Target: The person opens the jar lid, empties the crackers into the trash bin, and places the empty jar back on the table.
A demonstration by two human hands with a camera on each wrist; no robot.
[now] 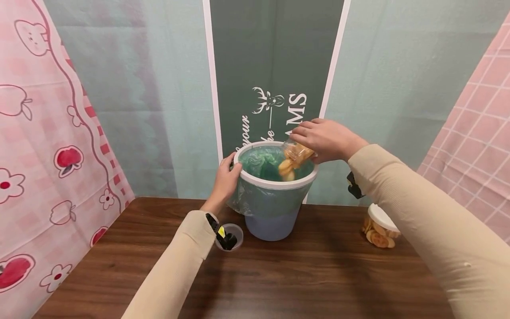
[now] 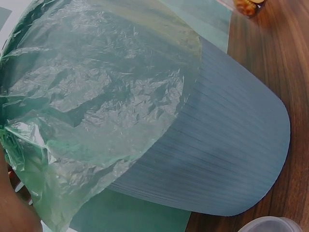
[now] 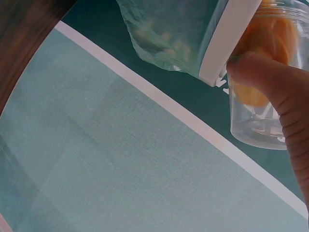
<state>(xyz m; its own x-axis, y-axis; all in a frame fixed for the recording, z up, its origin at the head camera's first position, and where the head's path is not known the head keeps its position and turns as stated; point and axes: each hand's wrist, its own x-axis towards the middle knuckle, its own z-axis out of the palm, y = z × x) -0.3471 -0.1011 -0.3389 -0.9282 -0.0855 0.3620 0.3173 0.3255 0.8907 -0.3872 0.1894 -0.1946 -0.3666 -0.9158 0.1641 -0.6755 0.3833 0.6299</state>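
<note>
While I watched from my distant station, the right hand (image 1: 328, 139) was closed around a clear jar (image 1: 299, 149), its thumb laid along the side in my right wrist view; the jar was tipped over the open top of the bin (image 1: 272, 227), its mouth end lower than its base; round yellow-orange pieces (image 1: 289, 169) were crowded toward that mouth, though I could not tell whether any had dropped free.

The left hand (image 1: 226, 179) gripped the bin at the left of its white rim (image 1: 275, 183), fingers bent at the edge; my left wrist view caught only a corner of that hand, so I could not tell how firm its hold was; a thin green liner (image 1: 264, 199) covered the inside and hung over the upper outside, with the blue body bare below.

The bin stood upright on a brown table (image 1: 311, 279), near a pale green cloth (image 1: 175, 110); a small clear round plastic piece (image 1: 240, 235) lay near its base, partly hidden by a black wrist device (image 1: 228, 241); well apart to the right, a white-lidded container (image 1: 380, 232) with round slices inside sat beside the right sleeve (image 1: 414, 204).
</note>
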